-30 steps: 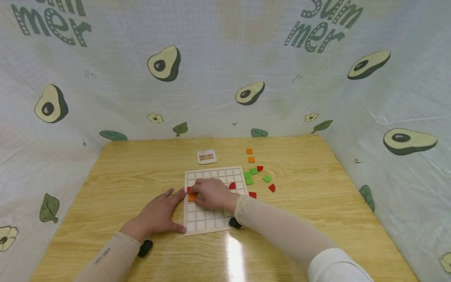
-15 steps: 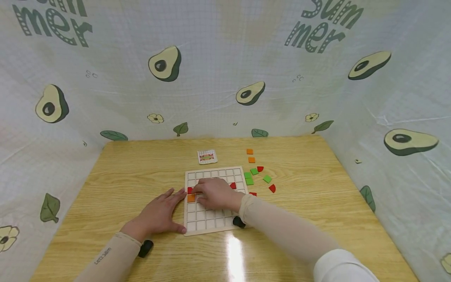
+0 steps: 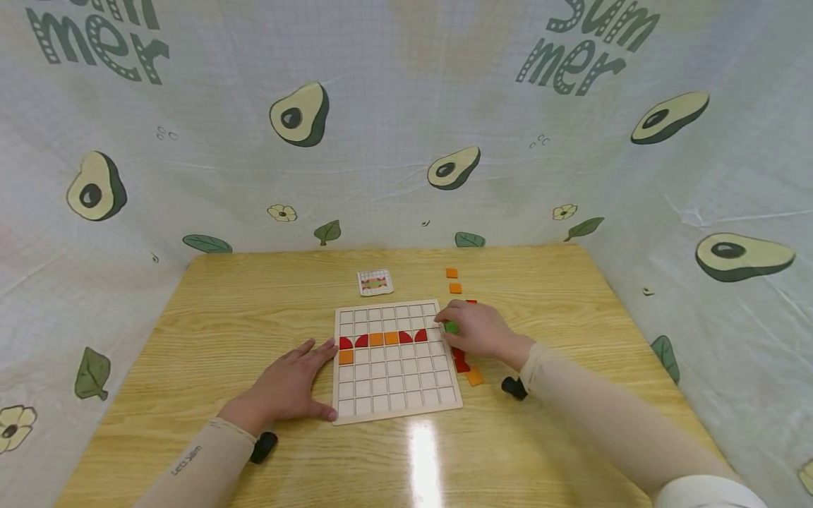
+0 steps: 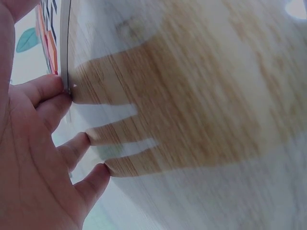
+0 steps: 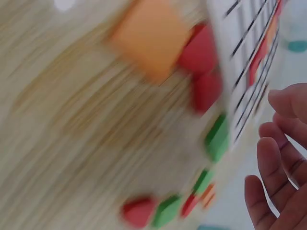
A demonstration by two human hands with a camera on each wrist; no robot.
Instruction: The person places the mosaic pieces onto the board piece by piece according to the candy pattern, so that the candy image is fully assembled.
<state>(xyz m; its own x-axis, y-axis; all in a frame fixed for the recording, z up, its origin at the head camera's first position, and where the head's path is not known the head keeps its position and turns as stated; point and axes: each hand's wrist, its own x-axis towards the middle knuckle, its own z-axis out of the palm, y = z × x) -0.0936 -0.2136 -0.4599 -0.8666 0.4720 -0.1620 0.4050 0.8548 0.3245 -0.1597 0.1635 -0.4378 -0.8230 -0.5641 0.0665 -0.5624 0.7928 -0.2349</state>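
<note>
A square wooden grid board [image 3: 396, 384] lies on the table. One row carries red quarter-round tiles at both ends, such as a red tile [image 3: 346, 343], with two orange tiles [image 3: 384, 339] between them. Below the leftmost red tile sits another orange tile [image 3: 346, 357]. My left hand [image 3: 282, 384] rests spread out, its fingertips and thumb at the board's left edge. Past the right edge, my right hand [image 3: 485, 331] hovers over loose tiles, partly covering a green tile [image 3: 451, 327]. The right wrist view shows its fingers loosely bent and apart, nothing between them.
A small pattern card [image 3: 375, 282] lies behind the board. Two loose orange tiles [image 3: 454, 281] are at the back right. Red tiles [image 3: 460, 361] and an orange tile [image 3: 474, 377] lie beside the board's right edge. A patterned curtain [image 3: 381, 141] closes off the back.
My right hand has left the board's left part and moved right to the loose tiles, uncovering the row of red and orange tiles. My left hand stays put.
</note>
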